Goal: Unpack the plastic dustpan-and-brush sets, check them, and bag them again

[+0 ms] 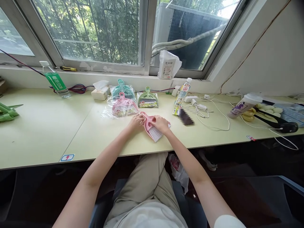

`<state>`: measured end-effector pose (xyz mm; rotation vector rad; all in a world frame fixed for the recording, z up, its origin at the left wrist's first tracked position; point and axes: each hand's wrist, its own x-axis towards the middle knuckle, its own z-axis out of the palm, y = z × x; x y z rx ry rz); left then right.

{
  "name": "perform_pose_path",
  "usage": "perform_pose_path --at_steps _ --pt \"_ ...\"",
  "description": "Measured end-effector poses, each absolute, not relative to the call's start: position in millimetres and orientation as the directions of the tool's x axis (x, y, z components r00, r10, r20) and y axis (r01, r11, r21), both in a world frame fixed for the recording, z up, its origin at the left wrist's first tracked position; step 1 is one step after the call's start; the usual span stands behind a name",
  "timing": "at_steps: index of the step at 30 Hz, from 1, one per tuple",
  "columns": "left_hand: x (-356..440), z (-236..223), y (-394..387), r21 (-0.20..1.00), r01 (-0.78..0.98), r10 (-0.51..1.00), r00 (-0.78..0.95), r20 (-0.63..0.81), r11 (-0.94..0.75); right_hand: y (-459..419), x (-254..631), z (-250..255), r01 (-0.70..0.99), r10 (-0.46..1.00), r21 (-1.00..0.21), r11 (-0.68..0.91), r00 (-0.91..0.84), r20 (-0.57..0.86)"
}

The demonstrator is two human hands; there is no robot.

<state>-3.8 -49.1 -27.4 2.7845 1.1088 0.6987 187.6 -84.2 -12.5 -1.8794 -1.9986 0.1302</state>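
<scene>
Both your hands are on a pink plastic dustpan-and-brush set with white bristles, near the middle of the pale yellow-green surface.
Beyond it, clear plastic wrappers hold a teal dustpan-and-brush set, a paler pink set before it, and a green set to the right; a white tissue pokes from its pack on their left. Your right hand's grip is clamped on the unwrapped set; your left hand touches its handle, how tightly I can't tell. The bristles point toward the near edge, stopping short. The surface stretches left to long green leaves; white cables lie right.
</scene>
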Motion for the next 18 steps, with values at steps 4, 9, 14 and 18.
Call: perform_pose_path --at_steps 4,9,14,18 --pt "-8.6 -24.0 -49.6 0.097 0.671 0.626 0.618 0.475 -0.735 -83.8 191.5 -15.2 0.923 0.972 -0.361 0.133 -0.051 0.228" --pt "-8.8 -25.5 -44.1 0.020 0.576 0.529 0.737 0.421 -0.817 -83.8 183.0 -22.0 0.859 0.953 -0.449 0.246 -0.130 0.272" --pt "-10.9 -28.9 -40.7 -0.087 0.553 0.499 0.800 0.332 -0.829 -80.4 174.7 -20.5 0.857 0.950 -0.440 0.268 -0.161 0.266" --pt "-12.2 -33.4 -38.9 -0.243 0.539 0.473 0.835 0.281 -0.807 -75.4 176.8 -13.1 0.885 0.955 -0.378 0.272 -0.200 0.218"
